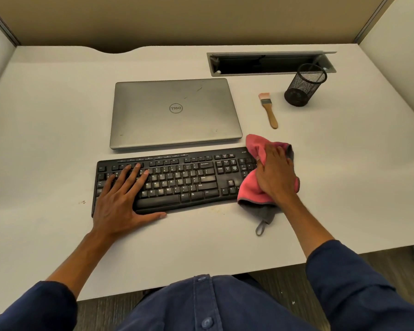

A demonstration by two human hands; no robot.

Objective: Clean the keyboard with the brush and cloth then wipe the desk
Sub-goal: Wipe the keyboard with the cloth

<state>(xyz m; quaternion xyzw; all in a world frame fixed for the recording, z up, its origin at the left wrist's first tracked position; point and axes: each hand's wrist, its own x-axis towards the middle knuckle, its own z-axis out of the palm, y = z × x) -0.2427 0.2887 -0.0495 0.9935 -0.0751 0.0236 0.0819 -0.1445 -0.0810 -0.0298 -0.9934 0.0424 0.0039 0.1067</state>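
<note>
A black keyboard (184, 180) lies across the middle of the white desk (58, 115). My left hand (120, 197) rests flat on the keyboard's left end, fingers spread over the keys and thumb along the front edge. My right hand (276, 174) presses a pink cloth (251, 187) with grey trim onto the keyboard's right end, covering the number pad; the fingers lie fairly straight over the cloth. A small brush (269, 111) with a wooden handle lies on the desk behind the cloth, apart from both hands.
A shut silver laptop (175, 113) sits right behind the keyboard. A black mesh pen cup (305, 84) stands at the back right, by an open cable tray (268, 63). Partition walls enclose the desk on three sides. A few crumbs lie left of the keyboard.
</note>
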